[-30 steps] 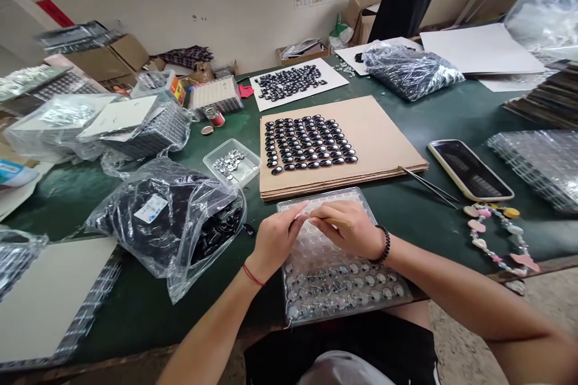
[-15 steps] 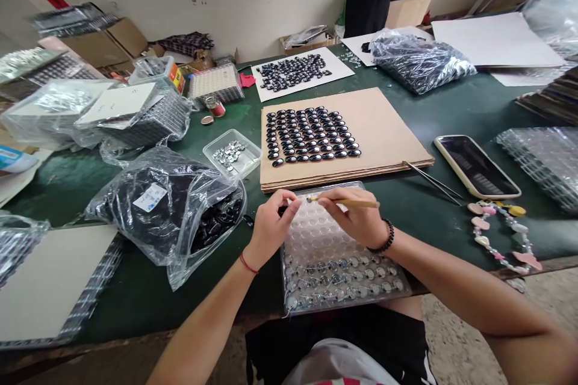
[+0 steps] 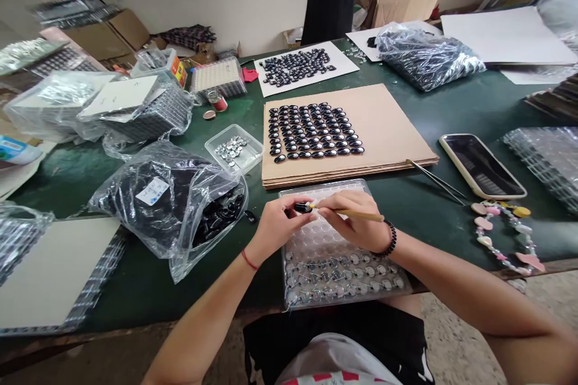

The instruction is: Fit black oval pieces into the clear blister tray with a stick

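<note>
At the left of the green table [image 3: 397, 102], an open plastic bag [image 3: 149, 216] held loose black pieces [image 3: 219, 219] at its mouth. Just beyond its right side, a clear box [image 3: 250, 156] contained small silvery discs [image 3: 231, 149].

Next came the left hand [image 3: 276, 224], fingers curled inward, thumb and fingertips closed on one black piece [image 3: 302, 207]. This piece was held up over the far part of a clear tray [image 3: 311, 243]. Long axis: roughly left to right, near level. One end pointed toward the left palm, the other toward the right hand [image 3: 356, 234]; a pale spot showed at that right end. Which end was its front, could not tell.

Behind the tray, similar pieces [image 3: 311, 129] lay in rows on stacked cardboard [image 3: 388, 126], mostly lengthwise left to right. Judged done: those rows. Judged left: the held piece, plus the bagged stock; total count unknown.

The right hand was closed in a pinch around a thin wooden stick [image 3: 363, 215], its tip at the held piece; contact unclear. Farther right lay tweezers [image 3: 436, 181] and a phone [image 3: 483, 165].
</note>
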### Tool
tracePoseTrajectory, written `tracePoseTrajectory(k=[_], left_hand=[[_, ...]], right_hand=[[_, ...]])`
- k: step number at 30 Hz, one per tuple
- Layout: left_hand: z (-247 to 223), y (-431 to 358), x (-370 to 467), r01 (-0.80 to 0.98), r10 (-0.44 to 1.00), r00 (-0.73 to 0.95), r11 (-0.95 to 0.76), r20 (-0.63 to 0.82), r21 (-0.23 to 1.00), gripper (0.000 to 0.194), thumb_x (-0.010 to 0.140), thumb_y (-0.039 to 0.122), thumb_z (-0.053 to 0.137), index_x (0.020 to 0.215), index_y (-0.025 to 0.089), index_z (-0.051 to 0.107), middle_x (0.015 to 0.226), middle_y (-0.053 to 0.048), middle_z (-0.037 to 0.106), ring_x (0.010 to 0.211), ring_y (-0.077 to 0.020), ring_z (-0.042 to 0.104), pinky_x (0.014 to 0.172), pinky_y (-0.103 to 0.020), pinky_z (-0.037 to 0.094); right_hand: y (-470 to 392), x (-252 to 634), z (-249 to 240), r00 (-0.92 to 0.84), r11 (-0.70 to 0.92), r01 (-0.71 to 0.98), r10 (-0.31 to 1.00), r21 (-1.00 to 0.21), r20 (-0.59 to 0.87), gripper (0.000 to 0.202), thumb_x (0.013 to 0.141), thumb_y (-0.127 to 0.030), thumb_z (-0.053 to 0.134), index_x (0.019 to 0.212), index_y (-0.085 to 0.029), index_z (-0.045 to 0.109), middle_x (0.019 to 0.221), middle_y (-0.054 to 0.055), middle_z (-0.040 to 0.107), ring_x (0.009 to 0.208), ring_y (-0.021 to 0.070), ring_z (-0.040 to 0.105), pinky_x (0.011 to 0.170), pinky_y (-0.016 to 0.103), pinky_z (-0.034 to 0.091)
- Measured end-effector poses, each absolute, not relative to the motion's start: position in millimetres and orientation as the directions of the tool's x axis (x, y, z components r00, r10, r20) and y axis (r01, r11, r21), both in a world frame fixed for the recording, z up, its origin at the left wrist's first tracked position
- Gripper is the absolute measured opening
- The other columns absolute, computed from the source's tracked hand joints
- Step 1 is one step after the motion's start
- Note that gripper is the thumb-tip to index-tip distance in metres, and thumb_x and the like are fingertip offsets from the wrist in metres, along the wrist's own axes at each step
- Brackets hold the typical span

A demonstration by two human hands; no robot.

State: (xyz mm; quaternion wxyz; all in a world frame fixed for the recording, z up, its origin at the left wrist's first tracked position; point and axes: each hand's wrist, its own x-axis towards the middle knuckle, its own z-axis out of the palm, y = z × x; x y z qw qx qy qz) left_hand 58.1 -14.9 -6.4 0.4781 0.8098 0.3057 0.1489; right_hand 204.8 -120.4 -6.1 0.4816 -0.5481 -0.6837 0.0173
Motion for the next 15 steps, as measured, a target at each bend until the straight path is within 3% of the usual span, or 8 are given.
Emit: tracePoseTrajectory(k=[8, 15], left_hand=[[-5.3, -19.3, 58.6, 0.358, 0.617, 0.787, -0.466, 0.007, 0.809, 0.029, 0.07, 0.037, 0.062, 0.092, 0.02, 0.067, 0.063, 0.001, 0.061, 0.051, -0.009, 0.046, 0.05, -0.019, 0.039], [-2.5, -20.5, 59.2, 0.363, 0.626, 0.78, -0.437, -0.012, 0.823, 0.028, 0.071, 0.036, 0.062, 0.092, 0.018, 0.066, 0.069, 0.0, 0.064, 0.052, -0.0088, 0.047, 0.052, -0.019, 0.041]], right_hand=[[-121.5, 205.4, -9.6, 0.001, 0.386, 0.752, 0.81, -0.534, 0.587, 0.015, 0.086, -0.021, 0.043, 0.079, -0.016, 0.056, 0.068, 0.003, 0.061, 0.059, 0.0121, 0.054, 0.058, 0.024, 0.039], [-120.9, 203.7, -10.3, -0.004, 0.367, 0.764, 0.826, -0.531, 0.564, 0.014, 0.086, -0.02, 0.043, 0.079, -0.016, 0.054, 0.068, 0.003, 0.061, 0.06, 0.0124, 0.054, 0.057, 0.024, 0.039]])
